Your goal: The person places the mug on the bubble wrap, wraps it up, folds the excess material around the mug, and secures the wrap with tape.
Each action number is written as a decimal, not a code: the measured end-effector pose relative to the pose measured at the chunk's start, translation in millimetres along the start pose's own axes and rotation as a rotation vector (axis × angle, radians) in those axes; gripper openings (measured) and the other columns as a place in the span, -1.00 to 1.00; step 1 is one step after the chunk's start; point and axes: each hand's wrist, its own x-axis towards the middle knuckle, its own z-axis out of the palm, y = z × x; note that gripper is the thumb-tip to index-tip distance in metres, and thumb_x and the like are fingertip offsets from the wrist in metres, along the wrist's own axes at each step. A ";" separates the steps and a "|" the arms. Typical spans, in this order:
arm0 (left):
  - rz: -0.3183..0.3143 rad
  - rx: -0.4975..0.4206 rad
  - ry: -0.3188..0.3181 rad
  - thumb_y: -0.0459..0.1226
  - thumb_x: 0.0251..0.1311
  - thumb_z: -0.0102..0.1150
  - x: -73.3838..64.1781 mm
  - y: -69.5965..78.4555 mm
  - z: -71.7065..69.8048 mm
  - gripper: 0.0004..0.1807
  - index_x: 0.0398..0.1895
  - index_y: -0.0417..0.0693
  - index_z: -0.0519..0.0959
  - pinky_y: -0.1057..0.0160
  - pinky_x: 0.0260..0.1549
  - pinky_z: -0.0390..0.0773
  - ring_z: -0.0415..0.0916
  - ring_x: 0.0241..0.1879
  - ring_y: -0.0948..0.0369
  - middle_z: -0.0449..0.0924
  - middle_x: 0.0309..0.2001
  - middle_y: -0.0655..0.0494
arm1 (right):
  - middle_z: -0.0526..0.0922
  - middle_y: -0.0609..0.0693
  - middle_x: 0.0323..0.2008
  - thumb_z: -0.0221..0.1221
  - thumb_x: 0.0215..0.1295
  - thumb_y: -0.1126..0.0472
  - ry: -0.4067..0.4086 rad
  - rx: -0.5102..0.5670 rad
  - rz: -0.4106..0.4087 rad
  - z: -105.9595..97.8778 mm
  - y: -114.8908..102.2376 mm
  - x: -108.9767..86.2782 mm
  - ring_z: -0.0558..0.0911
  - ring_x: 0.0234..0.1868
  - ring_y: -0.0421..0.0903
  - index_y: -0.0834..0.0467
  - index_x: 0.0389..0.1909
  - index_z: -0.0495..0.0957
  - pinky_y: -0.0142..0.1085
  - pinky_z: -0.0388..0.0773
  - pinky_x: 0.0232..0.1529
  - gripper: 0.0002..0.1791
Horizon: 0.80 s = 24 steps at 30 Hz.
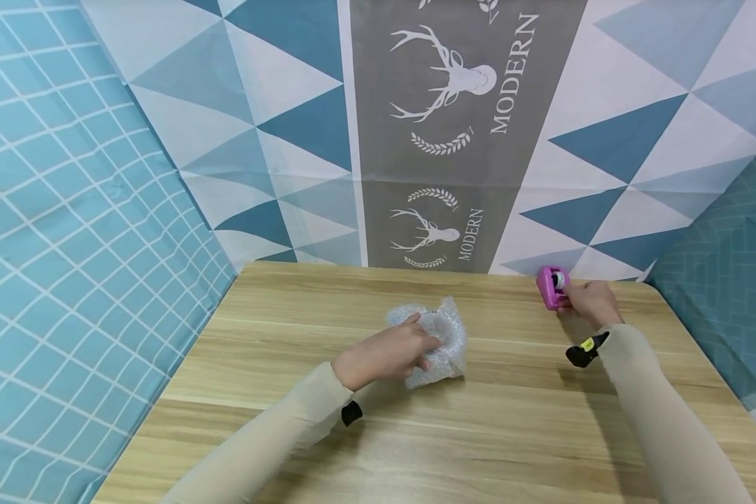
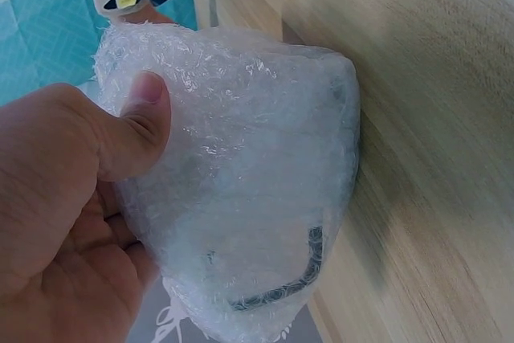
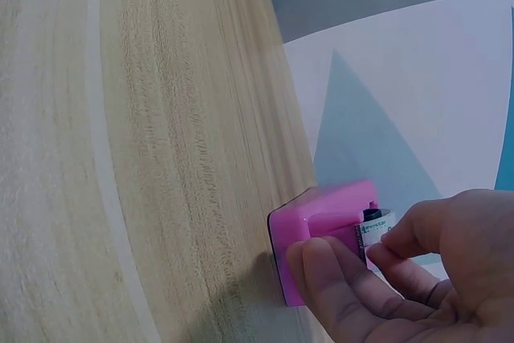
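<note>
Near the middle of the table, my left hand (image 1: 384,353) grips a bubble-wrapped bundle (image 1: 452,343). In the left wrist view the thumb presses on the near face of the bubble wrap (image 2: 241,134), and the other fingers are partly hidden behind it. A dark curved line shows through the clear layers; what is inside is blurred by the wrap. At the far right, my right hand (image 1: 595,302) holds a pink tape dispenser (image 1: 547,290) by its side. Thumb and forefinger pinch close beside the small tape roll (image 3: 372,232), while other fingers lie against the pink body.
The wooden table (image 1: 277,434) ends at a patterned backdrop (image 1: 290,140) right behind the dispenser. Blue grid cloth (image 1: 57,245) hangs along the left edge and teal cloth (image 1: 724,280) along the right. A dark wrist device (image 1: 582,355) sits by the right sleeve.
</note>
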 end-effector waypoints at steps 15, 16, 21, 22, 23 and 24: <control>0.001 -0.012 0.008 -0.20 0.26 0.38 1.7 1.9 1.2 -0.85 -0.24 -0.02 0.60 -0.14 0.51 0.24 0.66 -0.23 0.37 0.65 -0.38 0.27 | 0.75 0.07 -0.32 -0.11 0.62 -0.08 0.011 -0.001 -0.016 -3.6 5.9 -5.0 0.75 -0.33 -0.17 0.54 0.24 0.39 -0.46 0.66 -0.31 -0.31; -0.002 -0.012 0.006 -0.20 0.26 0.38 1.8 2.1 1.3 -0.85 -0.25 -0.02 0.60 -0.14 0.51 0.24 0.66 -0.23 0.38 0.65 -0.39 0.27 | 0.76 0.06 -0.33 -0.10 0.61 -0.09 0.015 -0.005 -0.014 -3.7 6.1 -5.3 0.75 -0.32 -0.17 0.53 0.24 0.39 -0.44 0.64 -0.28 -0.31; -0.010 -0.021 -0.001 -0.21 0.25 0.39 2.0 3.0 1.5 -0.85 -0.24 -0.01 0.61 -0.13 0.52 0.22 0.66 -0.25 0.39 0.65 -0.39 0.28 | 0.76 0.01 -0.36 -0.07 0.59 -0.08 0.027 -0.009 0.018 -3.8 6.4 -7.1 0.74 -0.28 -0.14 0.51 0.25 0.38 -0.17 0.54 0.06 -0.33; -0.010 -0.024 0.000 -0.21 0.24 0.39 2.2 3.1 1.4 -0.85 -0.24 -0.02 0.61 -0.14 0.52 0.22 0.65 -0.26 0.39 0.64 -0.39 0.28 | 0.76 0.01 -0.37 -0.07 0.58 -0.08 0.030 -0.011 0.024 -3.7 6.2 -7.7 0.73 -0.27 -0.14 0.50 0.24 0.39 -0.11 0.50 0.11 -0.33; -0.011 -0.028 0.000 -0.21 0.24 0.39 2.3 3.2 1.4 -0.85 -0.25 -0.02 0.61 -0.14 0.52 0.22 0.64 -0.27 0.40 0.63 -0.40 0.28 | 0.75 0.01 -0.38 -0.07 0.58 -0.08 0.033 -0.013 0.029 -3.7 6.3 -8.0 0.72 -0.26 -0.12 0.50 0.24 0.39 -0.05 0.48 0.15 -0.34; -0.012 -0.031 0.001 -0.21 0.24 0.40 2.5 3.3 1.3 -0.86 -0.25 -0.01 0.61 -0.14 0.52 0.22 0.63 -0.29 0.41 0.62 -0.41 0.29 | 0.75 0.01 -0.39 -0.06 0.58 -0.09 0.037 -0.016 0.033 -3.6 6.0 -8.4 0.71 -0.24 -0.11 0.49 0.23 0.40 -0.01 0.45 0.19 -0.34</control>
